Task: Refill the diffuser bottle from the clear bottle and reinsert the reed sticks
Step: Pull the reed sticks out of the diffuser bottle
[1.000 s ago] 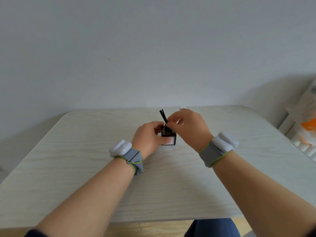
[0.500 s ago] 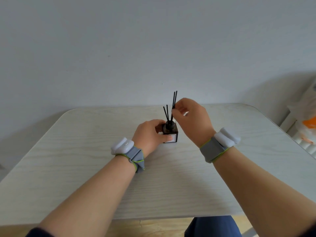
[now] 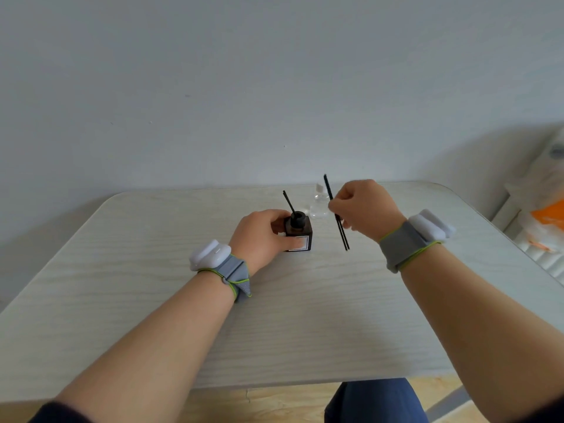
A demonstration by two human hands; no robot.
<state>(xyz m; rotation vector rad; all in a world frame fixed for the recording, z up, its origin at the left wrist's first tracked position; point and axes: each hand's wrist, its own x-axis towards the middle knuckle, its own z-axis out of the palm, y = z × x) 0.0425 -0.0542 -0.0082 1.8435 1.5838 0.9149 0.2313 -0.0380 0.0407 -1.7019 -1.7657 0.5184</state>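
two forearms reach in from the bottom of the frame over a pale wood-grain table (image 3: 152,300). left of centre, the left hand (image 3: 259,236) is wrapped around the diffuser bottle (image 3: 299,236), fingers closed on its left side and back, thumb at the front by the white label. a grey strap with a white block (image 3: 209,254) sits on that wrist. the dark, square diffuser bottle stands upright on the table near the middle of the frame, and one black reed stick (image 3: 288,201) leans up and to the left out of its round black neck. just behind and to the right of it, toward the far edge of the table, stands the clear bottle (image 3: 319,206) with a small white cap, partly hidden by the right hand. right of centre, the right hand (image 3: 366,206) is closed in a pinch on a few black reed sticks (image 3: 341,233), held clear of the diffuser bottle and above the table; they slant from upper left to lower right. that wrist wears a matching grey strap and white block (image 3: 430,224). at the right edge of the frame lies something white and orange (image 3: 546,215), too blurred to identify.
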